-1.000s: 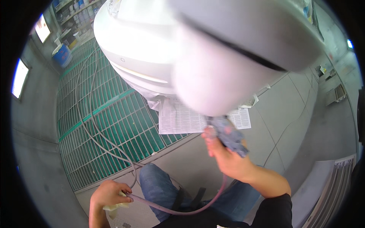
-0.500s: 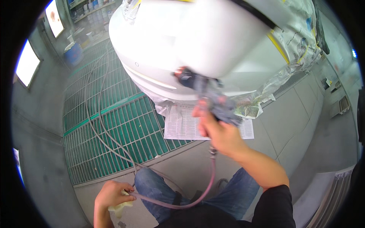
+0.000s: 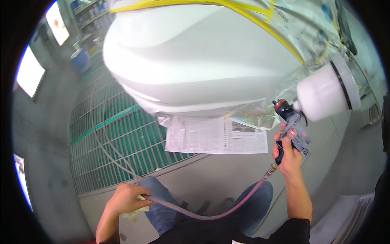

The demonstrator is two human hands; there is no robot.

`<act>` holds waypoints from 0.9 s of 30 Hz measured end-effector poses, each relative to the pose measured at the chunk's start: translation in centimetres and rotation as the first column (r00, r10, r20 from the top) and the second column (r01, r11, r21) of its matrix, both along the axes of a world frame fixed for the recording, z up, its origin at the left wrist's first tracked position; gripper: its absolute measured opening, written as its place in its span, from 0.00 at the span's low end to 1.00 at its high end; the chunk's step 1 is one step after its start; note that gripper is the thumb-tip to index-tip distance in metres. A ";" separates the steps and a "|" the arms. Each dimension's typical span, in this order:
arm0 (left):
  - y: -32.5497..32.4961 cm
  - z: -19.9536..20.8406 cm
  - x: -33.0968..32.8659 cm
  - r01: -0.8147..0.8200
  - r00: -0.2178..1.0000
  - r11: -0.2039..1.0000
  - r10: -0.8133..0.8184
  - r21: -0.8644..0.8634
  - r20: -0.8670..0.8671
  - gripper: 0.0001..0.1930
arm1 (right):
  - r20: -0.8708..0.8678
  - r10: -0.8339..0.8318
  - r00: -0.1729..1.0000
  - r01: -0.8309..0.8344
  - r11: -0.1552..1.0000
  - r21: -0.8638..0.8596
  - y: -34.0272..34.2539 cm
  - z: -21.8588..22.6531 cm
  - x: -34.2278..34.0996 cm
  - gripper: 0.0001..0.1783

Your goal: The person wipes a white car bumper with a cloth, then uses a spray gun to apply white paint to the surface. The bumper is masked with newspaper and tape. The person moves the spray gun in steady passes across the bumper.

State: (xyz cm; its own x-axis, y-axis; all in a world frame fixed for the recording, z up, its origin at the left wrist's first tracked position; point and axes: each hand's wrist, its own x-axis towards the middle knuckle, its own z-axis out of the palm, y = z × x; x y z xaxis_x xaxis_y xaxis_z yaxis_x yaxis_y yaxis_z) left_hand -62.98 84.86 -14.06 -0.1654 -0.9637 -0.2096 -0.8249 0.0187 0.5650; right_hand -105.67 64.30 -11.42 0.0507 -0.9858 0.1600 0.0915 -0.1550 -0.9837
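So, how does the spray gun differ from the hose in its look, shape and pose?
The spray gun is mainly grey and black with a white cup; the hose is dull pink.
The spray gun is chunky and many-parted; the hose is long and thin.
The right hand holds the spray gun, its white cup leaning rightward; the hose sags in a curve toward the left hand.
Both are held, and they join at a metal fitting.

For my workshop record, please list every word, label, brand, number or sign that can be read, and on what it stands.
No text can be read for certain.
Newspaper below the car bumper: print too small.
Masking sheet beside the yellow tape: marks blurred.
Blue bucket: too blurred to tell any label.
Spray gun: no legible marking.
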 end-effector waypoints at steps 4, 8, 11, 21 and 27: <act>-2.4 0.1 -4.0 0.014 1.000 0.999 -0.014 0.052 0.001 0.15 | 0.018 -0.058 0.998 0.058 0.998 0.002 -3.1 -1.7 -4.8 0.24; -4.4 -0.4 -7.9 0.094 0.996 0.994 -0.094 0.047 -0.005 0.13 | 0.024 -0.117 0.993 0.116 0.993 0.019 -6.2 -3.0 -10.0 0.22; -5.8 -0.7 -10.6 0.157 0.987 0.985 -0.160 0.074 0.035 0.12 | 0.018 -0.164 0.986 0.163 0.985 0.055 -8.7 -4.7 -13.1 0.17; -8.6 -1.8 -16.6 0.230 0.960 0.973 -0.231 0.025 0.160 0.13 | -0.050 -0.443 0.895 0.443 0.896 -0.018 -19.5 -9.7 -21.7 0.13; -7.9 -0.9 -15.8 0.090 0.988 0.996 -0.087 -0.017 0.131 0.14 | -0.209 -0.576 0.790 0.571 0.816 -0.090 -21.6 -10.0 -21.6 0.15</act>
State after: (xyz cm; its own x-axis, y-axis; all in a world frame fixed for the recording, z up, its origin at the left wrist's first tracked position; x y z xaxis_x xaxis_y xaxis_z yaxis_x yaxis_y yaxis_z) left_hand -78.78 76.91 -14.98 -0.2228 -0.9512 -0.2134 -0.8858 0.1062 0.4517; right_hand -127.32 42.67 -21.40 -0.4875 -0.8412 0.2339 -0.2350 -0.1316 -0.9630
